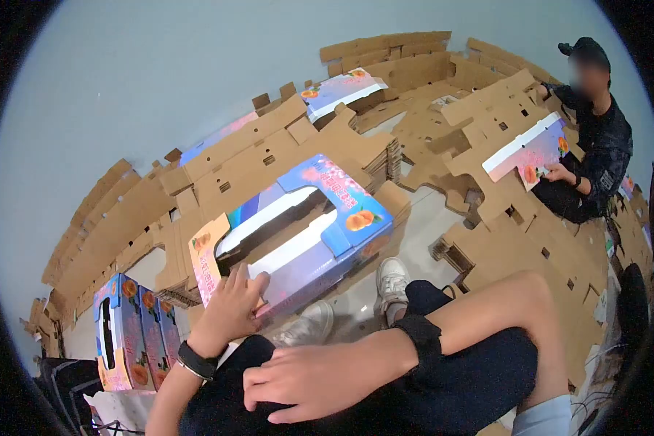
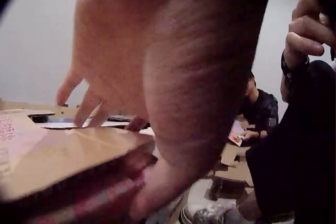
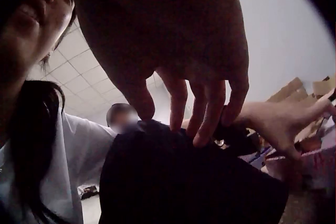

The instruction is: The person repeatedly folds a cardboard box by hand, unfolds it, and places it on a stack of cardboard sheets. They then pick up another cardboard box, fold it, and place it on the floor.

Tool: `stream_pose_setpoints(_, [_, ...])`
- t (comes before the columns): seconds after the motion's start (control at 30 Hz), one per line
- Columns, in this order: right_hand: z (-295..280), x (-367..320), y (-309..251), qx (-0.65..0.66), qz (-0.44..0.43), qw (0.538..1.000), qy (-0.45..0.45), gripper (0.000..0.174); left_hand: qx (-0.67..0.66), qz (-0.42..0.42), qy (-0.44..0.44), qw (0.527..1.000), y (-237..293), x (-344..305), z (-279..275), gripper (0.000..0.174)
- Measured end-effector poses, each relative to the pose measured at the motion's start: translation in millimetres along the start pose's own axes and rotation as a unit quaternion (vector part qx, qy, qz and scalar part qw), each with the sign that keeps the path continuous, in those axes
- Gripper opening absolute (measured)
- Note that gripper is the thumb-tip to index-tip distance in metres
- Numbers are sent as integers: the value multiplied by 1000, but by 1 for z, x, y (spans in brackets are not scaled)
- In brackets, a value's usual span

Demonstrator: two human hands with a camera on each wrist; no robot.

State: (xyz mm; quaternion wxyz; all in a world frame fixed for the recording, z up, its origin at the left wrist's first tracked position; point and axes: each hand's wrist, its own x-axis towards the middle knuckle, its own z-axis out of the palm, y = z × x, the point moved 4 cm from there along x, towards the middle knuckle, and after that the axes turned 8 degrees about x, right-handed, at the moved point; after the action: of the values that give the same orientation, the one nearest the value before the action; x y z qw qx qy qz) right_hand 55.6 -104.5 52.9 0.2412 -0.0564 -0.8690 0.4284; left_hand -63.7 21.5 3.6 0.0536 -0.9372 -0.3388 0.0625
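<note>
A printed fruit carton (image 1: 309, 272), blue, pink and peach with a long cut-out opening, sits tilted in front of my feet. My left hand (image 1: 229, 309) grips its near left corner. In the left wrist view the thumb lies along the side of the carton (image 2: 79, 166) and the fingers reach over the top toward the opening. My right hand (image 1: 305, 378) rests over my dark-clothed knee with nothing in it; its fingers (image 3: 207, 113) hang loosely down onto the cloth in the right wrist view.
Standing printed cartons (image 1: 134, 334) are lined up at the left. Stacks of flat brown cardboard (image 1: 269, 152) lie behind and to the right. At the right a seated person (image 1: 596, 138) in dark clothes holds a printed cardboard sheet (image 1: 534, 152). My white shoes (image 1: 394, 280) are close by the carton.
</note>
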Motion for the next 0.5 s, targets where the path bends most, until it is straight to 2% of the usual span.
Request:
stream_pose_setpoints(0.03, [2,2,1,2,-2,1000,0,27,141,-2,55,988,10,-1,-8,66])
stream_pose_setpoints(0.07, [10,3,3,0,13,999,-40,27,203,19,65,977,21,-4,-20,57])
stream_pose_setpoints(0.1, [17,6,4,1,27,996,-80,26,202,15,59,978,24,-6,-16,57])
stream_pose_setpoints(0.17, [31,10,4,5,-1,997,-82,24,182,-10,-46,982,22,-5,2,50])
stream_pose_setpoints(0.2, [35,12,2,4,-23,997,-76,23,241,23,8,970,29,-7,6,32])
stream_pose_setpoints(0.23, [38,14,2,-2,-19,997,-77,23,242,24,15,970,30,-10,7,32])
stream_pose_setpoints(0.3, [47,18,-1,28,-56,983,-170,27,289,58,21,955,31,-17,3,29])
stream_pose_setpoints(0.37, [51,19,0,27,-69,983,-169,27,297,44,14,954,24,-24,0,34])
stream_pose_setpoints(0.43, [47,16,-1,8,-34,984,-176,24,306,14,-9,952,23,-33,-2,44])
stream_pose_setpoints(0.5, [39,13,1,4,1,981,-192,22,281,-1,-1,960,23,-36,-6,39])
